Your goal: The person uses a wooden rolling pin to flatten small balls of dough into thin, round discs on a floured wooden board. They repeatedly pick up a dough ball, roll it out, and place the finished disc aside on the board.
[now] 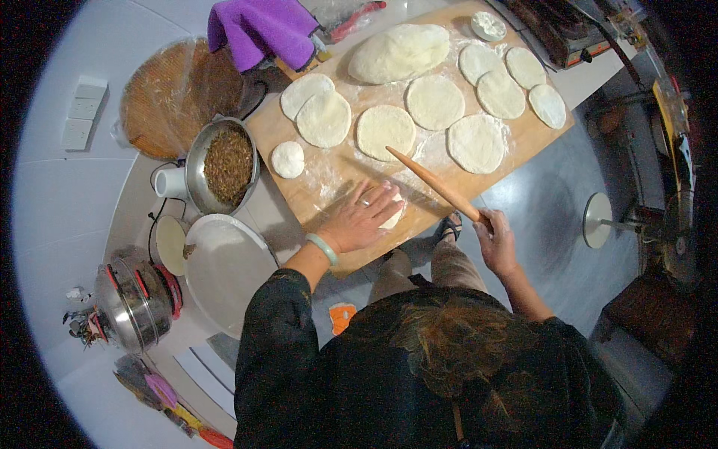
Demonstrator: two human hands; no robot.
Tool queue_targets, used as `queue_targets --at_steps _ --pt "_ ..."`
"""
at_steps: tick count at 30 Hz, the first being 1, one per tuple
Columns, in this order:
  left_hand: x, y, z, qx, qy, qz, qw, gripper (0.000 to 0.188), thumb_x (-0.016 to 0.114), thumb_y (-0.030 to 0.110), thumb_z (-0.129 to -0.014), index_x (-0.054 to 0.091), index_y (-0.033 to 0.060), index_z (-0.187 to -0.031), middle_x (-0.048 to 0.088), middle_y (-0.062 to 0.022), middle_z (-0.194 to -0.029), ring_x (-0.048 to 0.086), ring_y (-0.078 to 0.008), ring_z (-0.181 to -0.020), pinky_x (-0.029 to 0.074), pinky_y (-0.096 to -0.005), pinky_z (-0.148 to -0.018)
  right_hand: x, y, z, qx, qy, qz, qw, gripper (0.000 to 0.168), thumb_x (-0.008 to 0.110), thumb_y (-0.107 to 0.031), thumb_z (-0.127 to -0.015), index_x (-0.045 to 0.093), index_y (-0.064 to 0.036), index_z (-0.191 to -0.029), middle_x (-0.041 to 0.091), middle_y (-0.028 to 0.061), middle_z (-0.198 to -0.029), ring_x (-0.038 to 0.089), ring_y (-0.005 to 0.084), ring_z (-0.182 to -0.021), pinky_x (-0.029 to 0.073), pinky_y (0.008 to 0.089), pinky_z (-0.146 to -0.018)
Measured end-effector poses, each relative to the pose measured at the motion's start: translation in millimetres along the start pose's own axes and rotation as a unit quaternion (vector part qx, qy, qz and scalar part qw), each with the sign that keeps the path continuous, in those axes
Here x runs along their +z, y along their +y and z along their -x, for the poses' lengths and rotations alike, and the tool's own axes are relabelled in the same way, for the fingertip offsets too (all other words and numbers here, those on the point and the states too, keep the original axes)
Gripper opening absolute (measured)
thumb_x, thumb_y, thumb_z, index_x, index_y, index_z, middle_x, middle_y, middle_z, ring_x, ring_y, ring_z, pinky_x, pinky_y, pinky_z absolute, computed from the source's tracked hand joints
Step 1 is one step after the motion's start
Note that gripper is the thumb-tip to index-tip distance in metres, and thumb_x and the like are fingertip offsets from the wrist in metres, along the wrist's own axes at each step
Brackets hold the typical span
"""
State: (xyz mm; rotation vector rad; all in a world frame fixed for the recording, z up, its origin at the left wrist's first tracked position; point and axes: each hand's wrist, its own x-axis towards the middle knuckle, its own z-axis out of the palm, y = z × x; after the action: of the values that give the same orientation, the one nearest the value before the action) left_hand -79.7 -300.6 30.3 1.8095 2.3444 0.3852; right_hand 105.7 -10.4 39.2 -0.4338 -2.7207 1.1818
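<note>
My left hand (pixel 367 216), with a ring and a pale bangle, presses palm-down on a small piece of dough (pixel 394 213) near the front of the wooden board (pixel 314 207). The hand hides most of that piece. In my right hand (pixel 495 241) is one end of a tapered wooden rolling pin (pixel 443 188). Its far tip reaches over a flat dough round (pixel 386 132). Several other rolled rounds (pixel 477 144) lie on the floured board, some overlapping. A small dough ball (pixel 288 160) sits at the left edge, and a large dough mass (pixel 399 53) at the back.
Left of the board stand a metal pan of brown filling (pixel 229 165), a large white tray (pixel 227 275) and a steel steamer pot (pixel 134 306). A purple cloth (pixel 263 31) hangs behind. A small bowl of flour (pixel 488 26) stands at the back right corner, near a stove (pixel 566 33).
</note>
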Motion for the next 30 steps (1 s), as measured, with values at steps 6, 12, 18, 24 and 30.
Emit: queue_targets --at_steps 6,12,18,24,30 --pt "-18.0 18.6 47.6 -0.290 0.149 0.000 0.945 0.077 0.065 0.033 -0.087 0.033 0.0031 -0.151 0.026 -0.0233 -0.157 0.022 -0.0396 -0.147 0.011 -0.0597 -0.119 14.8 -4.1 -47.7 -0.202 -0.064 0.093 0.973 0.036 0.070 -0.010 -0.083 0.061 -0.008 -0.117 0.064 0.0117 -0.099 0.060 0.0329 -0.092 0.049 0.0436 -0.080" --pt "31.7 44.2 53.2 -0.436 0.057 0.004 0.898 0.083 0.060 0.037 -0.089 0.025 -0.0044 -0.152 0.021 -0.0289 -0.158 0.011 -0.0453 -0.149 0.004 -0.0595 -0.119 60.1 -21.0 -101.4 -0.365 -0.163 0.141 0.906 0.041 0.069 -0.020 -0.084 0.059 -0.011 -0.123 0.062 0.0081 -0.110 0.058 0.0294 -0.103 0.044 0.0429 -0.087" --pt "13.9 -26.6 31.2 -0.436 0.138 -0.042 0.888 0.081 0.058 0.038 -0.092 0.026 -0.0064 -0.151 0.020 -0.0291 -0.159 0.011 -0.0417 -0.150 0.006 -0.0539 -0.121 81.1 -34.2 -139.1 -0.315 -0.134 0.127 0.931 0.051 0.067 -0.015 -0.086 0.052 -0.010 -0.134 0.055 0.0124 -0.129 0.052 0.0335 -0.119 0.039 0.0467 -0.099" --pt "13.5 22.4 50.4 -0.383 0.079 0.009 0.920 0.081 0.054 0.047 -0.093 0.033 -0.0101 -0.147 0.026 -0.0300 -0.156 0.016 -0.0434 -0.149 0.012 -0.0561 -0.120 74.9 -19.8 -66.9 -0.212 -0.122 0.156 0.957 0.064 0.066 -0.010 -0.084 0.043 -0.008 -0.143 0.041 0.0198 -0.147 0.040 0.0370 -0.138 0.031 0.0521 -0.113" --pt "37.2 32.3 58.9 -0.427 0.100 -0.034 0.898 0.084 0.051 0.051 -0.094 0.030 -0.0102 -0.148 0.019 -0.0316 -0.158 0.013 -0.0442 -0.150 0.008 -0.0602 -0.119 79.0 -18.6 -97.4 -0.328 -0.158 0.183 0.913 0.057 0.061 -0.014 -0.089 0.044 -0.007 -0.144 0.040 0.0221 -0.149 0.036 0.0393 -0.141 0.030 0.0536 -0.115"
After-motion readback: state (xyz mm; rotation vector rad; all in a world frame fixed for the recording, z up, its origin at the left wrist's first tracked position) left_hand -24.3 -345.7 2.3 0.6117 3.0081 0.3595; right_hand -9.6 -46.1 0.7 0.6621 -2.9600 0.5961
